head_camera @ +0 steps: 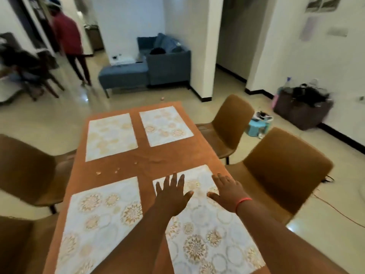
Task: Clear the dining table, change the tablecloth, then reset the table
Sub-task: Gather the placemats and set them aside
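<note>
Both hands lie spread on the near-right white placemat with gold floral medallions (207, 224), which sits at the near right corner of the table on the rust-orange tablecloth (145, 161). The left hand (171, 196) is flat with fingers fanned wide, holding nothing; the right hand (227, 191), with a red thread band at the wrist, is likewise flat and open, its fingertips close to the mat's far right corner. Neither hand grips anything; they appear to press or rest on the mat.

Three more mats of the same pattern lie on the cloth: one at the near left corner (102, 220), one at the far left (110, 135), one at the far right (166, 128). A few small pale crumbs (98, 172) sit on the bare cloth between the left mats, near the table's middle.

The mat looks thin, light and flexible, probably smooth enough to slide on the cloth, so it should lift easily from a corner or from the right edge beside the tan padded chair (284, 175); flat palms alone would only push it. The cloth is soft and creased at the centre, and is best gathered from the table's edges, folding inward so the crumbs stay inside.
</note>
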